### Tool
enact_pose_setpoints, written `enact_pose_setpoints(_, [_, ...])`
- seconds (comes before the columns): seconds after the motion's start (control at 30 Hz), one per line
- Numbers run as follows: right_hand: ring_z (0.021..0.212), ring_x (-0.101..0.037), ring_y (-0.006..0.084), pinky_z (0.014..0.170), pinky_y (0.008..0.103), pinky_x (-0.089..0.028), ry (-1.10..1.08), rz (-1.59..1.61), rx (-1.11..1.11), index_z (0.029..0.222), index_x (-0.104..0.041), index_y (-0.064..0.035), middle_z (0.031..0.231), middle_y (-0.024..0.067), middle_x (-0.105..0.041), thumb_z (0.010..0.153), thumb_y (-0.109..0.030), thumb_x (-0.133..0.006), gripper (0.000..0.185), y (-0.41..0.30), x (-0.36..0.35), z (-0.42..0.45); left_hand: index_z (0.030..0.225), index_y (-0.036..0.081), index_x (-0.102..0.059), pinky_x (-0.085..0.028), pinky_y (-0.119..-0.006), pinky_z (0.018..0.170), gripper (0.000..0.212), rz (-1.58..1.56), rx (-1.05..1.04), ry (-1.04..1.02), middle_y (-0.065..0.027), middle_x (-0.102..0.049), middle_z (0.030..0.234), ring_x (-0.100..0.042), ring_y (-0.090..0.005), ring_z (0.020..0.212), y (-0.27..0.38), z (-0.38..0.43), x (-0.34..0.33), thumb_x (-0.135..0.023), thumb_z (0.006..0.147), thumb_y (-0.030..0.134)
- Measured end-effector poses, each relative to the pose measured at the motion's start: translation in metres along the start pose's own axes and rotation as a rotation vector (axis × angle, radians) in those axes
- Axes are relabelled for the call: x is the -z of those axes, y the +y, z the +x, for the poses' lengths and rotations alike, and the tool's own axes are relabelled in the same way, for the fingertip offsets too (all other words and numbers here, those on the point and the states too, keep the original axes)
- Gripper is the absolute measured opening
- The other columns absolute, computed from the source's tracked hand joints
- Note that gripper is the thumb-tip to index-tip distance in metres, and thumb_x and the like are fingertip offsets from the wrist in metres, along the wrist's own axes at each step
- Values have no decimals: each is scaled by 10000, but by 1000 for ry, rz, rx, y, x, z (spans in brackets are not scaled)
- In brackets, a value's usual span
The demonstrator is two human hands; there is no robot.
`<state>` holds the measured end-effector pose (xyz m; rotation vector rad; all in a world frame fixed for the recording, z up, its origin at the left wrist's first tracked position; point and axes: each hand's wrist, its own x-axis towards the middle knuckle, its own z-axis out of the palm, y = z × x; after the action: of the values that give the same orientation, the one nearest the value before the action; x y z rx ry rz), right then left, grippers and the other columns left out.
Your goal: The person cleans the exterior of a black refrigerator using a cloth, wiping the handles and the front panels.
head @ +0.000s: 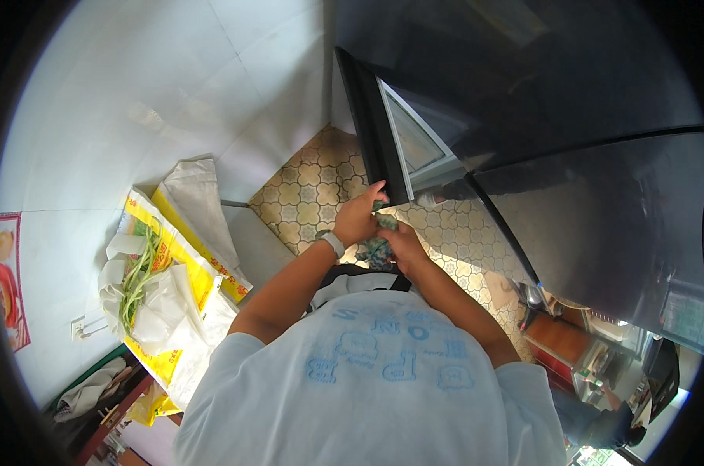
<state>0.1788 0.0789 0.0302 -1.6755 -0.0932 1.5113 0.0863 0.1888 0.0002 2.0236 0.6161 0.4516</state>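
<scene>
Both hands are together in front of my waist, on a crumpled green and blue patterned cloth (378, 251). My left hand (358, 215), with a watch (331, 240) on its wrist, grips the upper part of the cloth beside the lower corner of an open dark refrigerator door (366, 128). My right hand (403, 244) pinches the cloth lower down, where it hangs bunched. Part of the cloth is hidden behind my fingers. Behind the open door, a pale-framed inner part of the refrigerator (419, 134) shows.
Glossy dark refrigerator panels (585, 209) rise at the right. At the left, green beans (136, 279) lie on white and yellow woven sacks (183, 250) by the wall (154, 105). Patterned floor tiles (305, 186) lie below. Another person (597, 422) is at the lower right.
</scene>
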Motion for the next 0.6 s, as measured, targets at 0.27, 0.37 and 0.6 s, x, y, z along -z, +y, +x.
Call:
enact_pose_setpoints(0.27, [611, -597, 140, 441, 263, -439, 46, -111, 4, 999, -549, -41, 766, 45, -611, 761, -137, -610, 264, 3, 5, -6, 1132, 57, -531, -389, -159, 671, 468, -871, 256, -98, 14, -547, 879, -510, -51, 772, -17, -24, 3, -469, 706, -127])
enact_pose_setpoints(0.37, [587, -585, 141, 400, 260, -385, 148, 79, -2, 1011, -559, -89, 803, 16, -626, 763, -177, -621, 271, 0, 15, -2, 1104, 75, -556, -399, -174, 620, 453, -744, 172, -3, 15, -565, 849, -499, -40, 697, 3, 2, 24, -473, 701, -114])
enact_pose_setpoints(0.6, [695, -598, 174, 464, 328, -407, 193, 290, 53, 1027, -533, -80, 866, 36, -612, 754, -183, -625, 306, -7, 40, 3, 1044, 42, -559, -462, -251, 656, 264, -389, -158, 117, -90, -625, 915, -601, -148, 767, 37, 75, 20, -510, 794, -30])
